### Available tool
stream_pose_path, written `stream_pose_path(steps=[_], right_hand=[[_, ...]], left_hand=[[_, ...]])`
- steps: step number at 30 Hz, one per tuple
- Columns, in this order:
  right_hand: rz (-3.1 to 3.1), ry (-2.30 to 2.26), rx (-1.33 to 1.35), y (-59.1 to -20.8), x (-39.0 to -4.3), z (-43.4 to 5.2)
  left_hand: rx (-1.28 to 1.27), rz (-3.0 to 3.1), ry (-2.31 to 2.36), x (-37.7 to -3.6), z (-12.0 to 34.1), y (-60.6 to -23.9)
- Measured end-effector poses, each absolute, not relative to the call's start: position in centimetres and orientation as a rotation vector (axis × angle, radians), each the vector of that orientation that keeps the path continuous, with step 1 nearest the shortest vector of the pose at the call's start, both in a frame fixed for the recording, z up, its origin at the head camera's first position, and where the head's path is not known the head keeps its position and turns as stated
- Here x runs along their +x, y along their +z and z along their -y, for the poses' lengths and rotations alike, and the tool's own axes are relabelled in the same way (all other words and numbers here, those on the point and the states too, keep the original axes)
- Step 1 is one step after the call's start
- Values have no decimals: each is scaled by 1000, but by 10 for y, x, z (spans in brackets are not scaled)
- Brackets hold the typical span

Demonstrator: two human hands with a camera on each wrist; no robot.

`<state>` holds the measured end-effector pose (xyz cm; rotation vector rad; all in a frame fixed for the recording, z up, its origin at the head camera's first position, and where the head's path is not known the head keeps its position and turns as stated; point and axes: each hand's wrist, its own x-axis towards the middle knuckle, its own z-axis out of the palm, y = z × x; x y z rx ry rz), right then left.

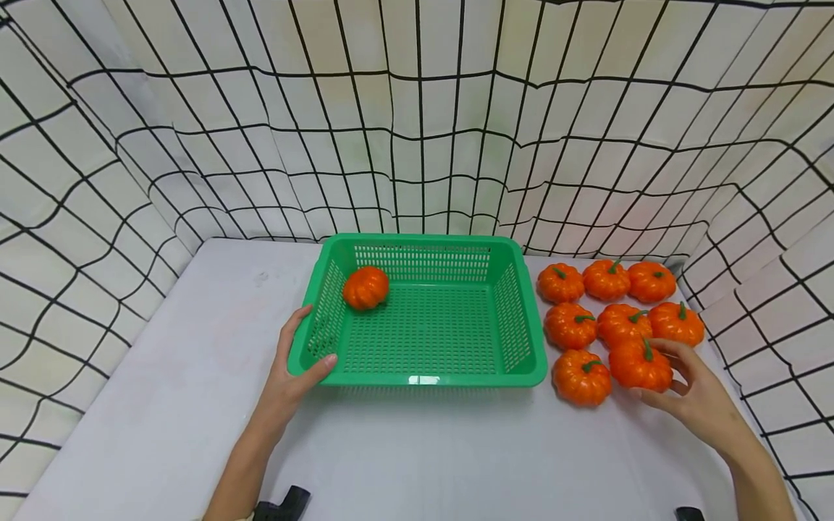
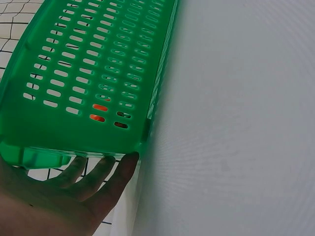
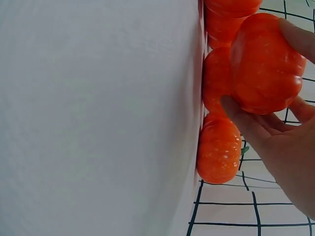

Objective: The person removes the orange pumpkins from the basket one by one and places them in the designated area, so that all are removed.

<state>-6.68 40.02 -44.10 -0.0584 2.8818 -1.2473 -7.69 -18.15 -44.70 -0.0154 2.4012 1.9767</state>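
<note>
My left hand (image 1: 291,375) grips the front left corner of a green plastic basket (image 1: 423,380), its thumb over the front rim and fingers along the left side. In the left wrist view those fingertips (image 2: 129,160) touch the basket's outer end wall. One small orange pumpkin (image 1: 365,288) sits inside the basket toward the left. On the right, my right hand (image 1: 697,398) holds another orange pumpkin (image 1: 640,367) with a green stem between thumb and fingers. The right wrist view shows this pumpkin (image 3: 266,64) raised off the table, overlapping those behind it.
Several more pumpkins (image 1: 623,325) stand in rows right of the basket; the nearest pumpkin (image 1: 582,378) is left of the held one. Everything stands on a white-covered table (image 1: 423,456). White sheets with a black grid (image 1: 417,145) enclose the back and sides.
</note>
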Motion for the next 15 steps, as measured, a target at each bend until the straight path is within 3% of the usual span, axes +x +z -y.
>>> stream_pose_path(steps=[15], right_hand=[[-2826, -1145, -70, -449, -66, -408]], left_hand=[[-25, -2412, 1963, -77, 181, -445]])
